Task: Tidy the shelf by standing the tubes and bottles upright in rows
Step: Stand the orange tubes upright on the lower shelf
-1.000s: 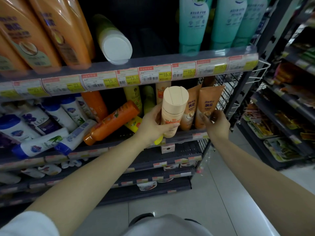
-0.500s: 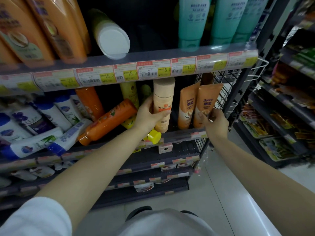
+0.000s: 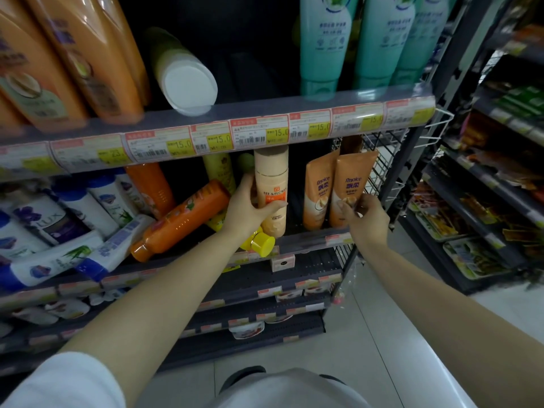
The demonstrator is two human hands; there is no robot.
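Currently we have the left hand (image 3: 250,210) wrapped round the tall beige plastic bottle w/ orange label (image 3: 271,189), thumb across the front, fingers behind; bottle upright, base at the front edge of the middle shelf (image 3: 312,241), approx. centre-right. Right hand (image 3: 363,216) pinches the lower part of the nearer of two orange squeeze tubes (image 3: 350,189), which stand cap-down near the shelf's right end by the wire side panel (image 3: 382,172).

Step in hand, as we judge it: seat the beige bottle in line w/ the tubes. To do well: keep it vertical, slide it back and toward the tubes till just beside them, label forward, let go only once the base sits flat. Hold the tubes steady meanwhile, they look floppy.

Watch: yellow-capped bottle (image 3: 260,244) lies under the left wrist at the front edge, may roll off. Orange flip-cap bottle (image 3: 179,219) lies tilted to the left, plus white-and-blue tubes (image 3: 59,257) lying flat toward the left end; not yet stood up.
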